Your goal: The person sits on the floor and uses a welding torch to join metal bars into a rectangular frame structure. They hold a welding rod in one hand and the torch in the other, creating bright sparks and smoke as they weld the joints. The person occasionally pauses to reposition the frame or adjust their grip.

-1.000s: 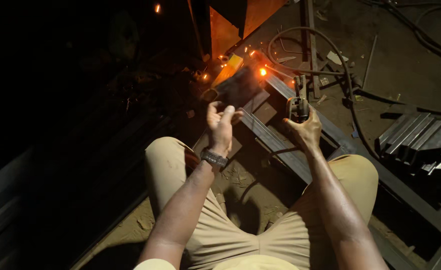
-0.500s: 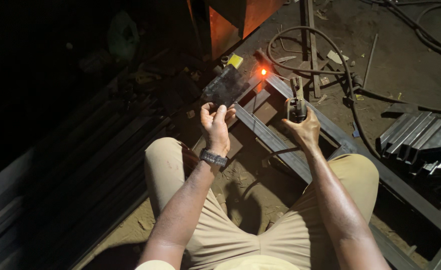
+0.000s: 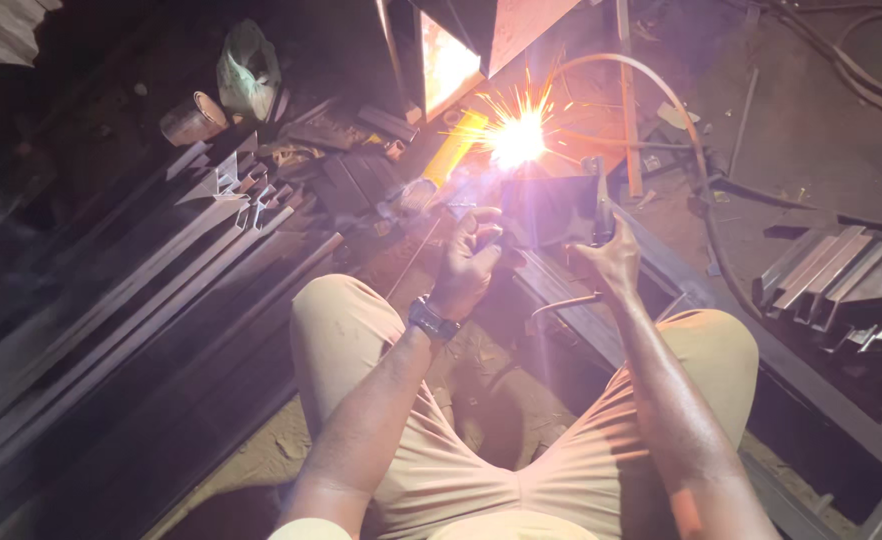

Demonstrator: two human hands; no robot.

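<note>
My left hand (image 3: 469, 262) grips the electrode holder, my right hand (image 3: 611, 262) curls around a dark shield (image 3: 553, 208), the welding arc (image 3: 517, 137) sparking just beyond both.

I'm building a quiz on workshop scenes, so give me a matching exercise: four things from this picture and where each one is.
Things:
1. welding arc
2. wristwatch
3. stacked metal bars
4. tin can

Places:
a. on the ground along the person's left side
b. on the left wrist
c. top left, beside a pale bag
d. above both hands, throwing sparks

Pairs: 1-d, 2-b, 3-a, 4-c
</note>
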